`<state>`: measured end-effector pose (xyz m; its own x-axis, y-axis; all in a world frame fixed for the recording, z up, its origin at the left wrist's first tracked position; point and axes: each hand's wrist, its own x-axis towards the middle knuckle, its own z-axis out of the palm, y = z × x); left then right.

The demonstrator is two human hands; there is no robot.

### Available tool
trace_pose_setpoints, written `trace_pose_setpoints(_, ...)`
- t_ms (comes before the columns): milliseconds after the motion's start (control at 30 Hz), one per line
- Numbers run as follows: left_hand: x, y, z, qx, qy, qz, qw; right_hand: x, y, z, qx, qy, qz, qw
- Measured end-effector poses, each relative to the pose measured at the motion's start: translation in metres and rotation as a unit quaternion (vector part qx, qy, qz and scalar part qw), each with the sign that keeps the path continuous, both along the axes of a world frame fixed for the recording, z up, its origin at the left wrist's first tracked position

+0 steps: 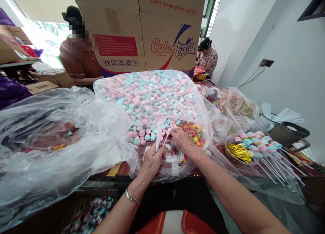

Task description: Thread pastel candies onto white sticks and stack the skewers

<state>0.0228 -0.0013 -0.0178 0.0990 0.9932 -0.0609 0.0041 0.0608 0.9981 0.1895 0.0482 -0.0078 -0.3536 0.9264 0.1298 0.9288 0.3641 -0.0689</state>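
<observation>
My left hand (152, 158) is closed around several white sticks (158, 134) that point up and away from me. One thinner stick (167, 136) leans right, its tip at the fingers of my right hand (182, 141). Those fingers are pinched together, and what they hold is hidden. Beyond my hands, pink, blue and white marshmallows (152, 95) fill a large clear plastic bag. Colourful ring candies (195, 132) lie just right of the loose marshmallows. Under my hands is a printed packet (172, 154) beneath clear plastic.
Marshmallow skewers (259, 142) and gold twist ties (238, 152) sit in a tray at right, beside a dark jug (289, 134). Crumpled plastic (101, 125) covers the left. A large carton (167, 31) stands behind. Two people work beyond it. A box of wrapped sweets (96, 210) is below.
</observation>
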Motion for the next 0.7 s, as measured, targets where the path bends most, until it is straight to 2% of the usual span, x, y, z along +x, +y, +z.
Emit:
trace_pose_setpoints(167, 0.001, -0.001, 0.001, 0.006, -0.007, -0.001, 1.000, 0.001, -0.002, 0.005, -0.010, -0.006, -0.002, 1.000)
trace_pose_setpoints(500, 0.003, 0.004, 0.000, 0.021, 0.003, -0.010, 1.000, 0.016, -0.002, 0.028, -0.051, 0.042, 0.026, 0.997)
trace_pose_setpoints(700, 0.004, 0.008, 0.000, 0.029, 0.002, -0.005, 1.000, 0.030, -0.007, 0.037, -0.022, 0.087, 0.052, 0.995)
